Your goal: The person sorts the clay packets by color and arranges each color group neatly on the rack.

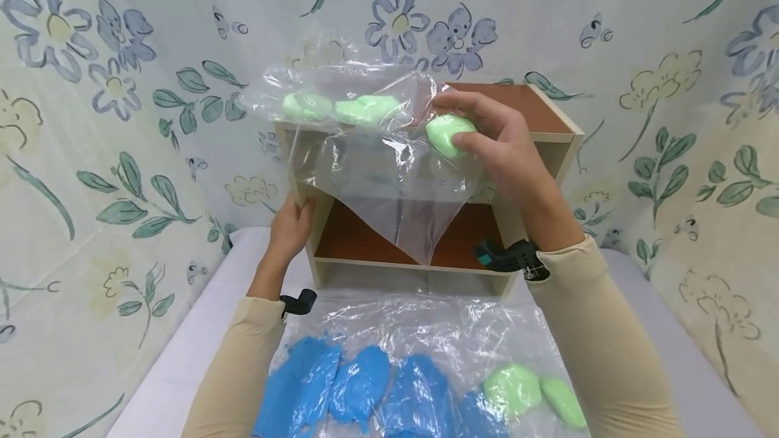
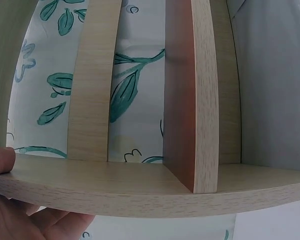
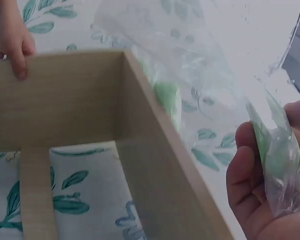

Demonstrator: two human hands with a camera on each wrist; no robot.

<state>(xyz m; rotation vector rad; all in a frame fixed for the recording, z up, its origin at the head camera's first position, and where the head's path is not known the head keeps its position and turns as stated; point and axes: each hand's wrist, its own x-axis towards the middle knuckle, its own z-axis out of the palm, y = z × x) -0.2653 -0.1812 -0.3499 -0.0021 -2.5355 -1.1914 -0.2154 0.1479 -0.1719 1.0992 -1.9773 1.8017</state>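
Note:
A small wooden shelf unit point(image 1: 341, 242) with reddish-brown boards stands in front of me in the head view. My left hand point(image 1: 291, 225) grips the edge of its left side panel point(image 2: 115, 180), thumb on one face and fingers on the other. Near the top right, my right hand point(image 1: 511, 144) pinches a pale green clay-like lump point(image 1: 443, 134) together with clear plastic film point(image 1: 377, 167). This film hangs in a point across the shelf's front. Two more green lumps point(image 1: 368, 111) lie in the film along the top edge.
Another clear plastic sheet point(image 1: 426, 313) covers the table before the shelf. On it are several flattened blue clay-like pieces point(image 1: 362, 384) and two green lumps point(image 1: 512, 387). Flower-patterned fabric point(image 1: 122, 154) surrounds the white table point(image 1: 176, 370).

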